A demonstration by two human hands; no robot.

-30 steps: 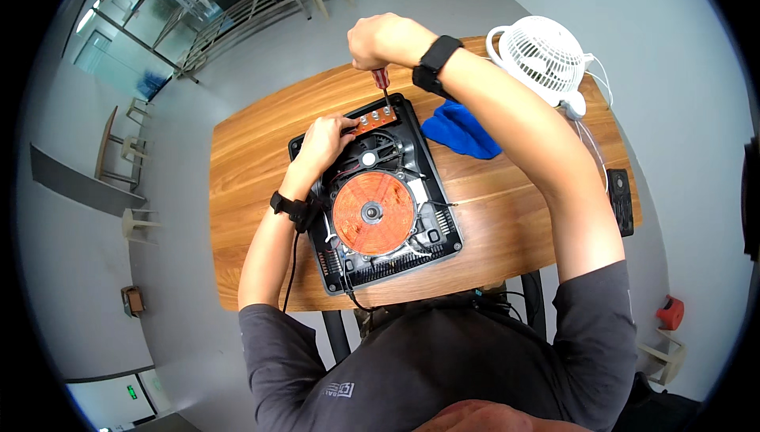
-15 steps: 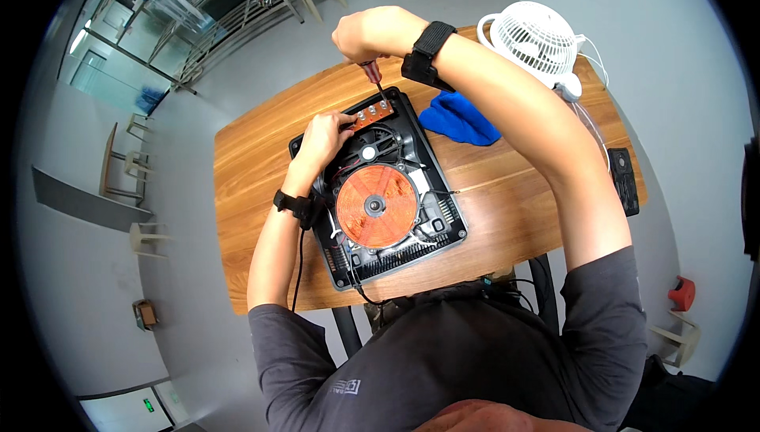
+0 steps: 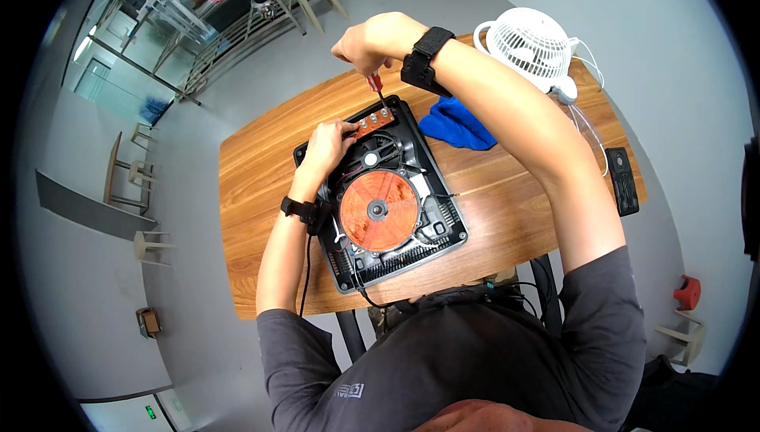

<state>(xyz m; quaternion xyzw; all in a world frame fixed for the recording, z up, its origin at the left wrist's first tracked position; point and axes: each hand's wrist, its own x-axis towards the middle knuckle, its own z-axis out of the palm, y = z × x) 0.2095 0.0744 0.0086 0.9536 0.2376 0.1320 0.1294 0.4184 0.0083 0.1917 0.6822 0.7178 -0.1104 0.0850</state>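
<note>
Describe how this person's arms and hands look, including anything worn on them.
The left hand and right hand are bare, without gloves. The short dark grey fabric left sleeve matches the right sleeve. A black left wrist strap and a black right wrist strap each have a boxy section. A thin black cable appears to run from the left one.
</note>
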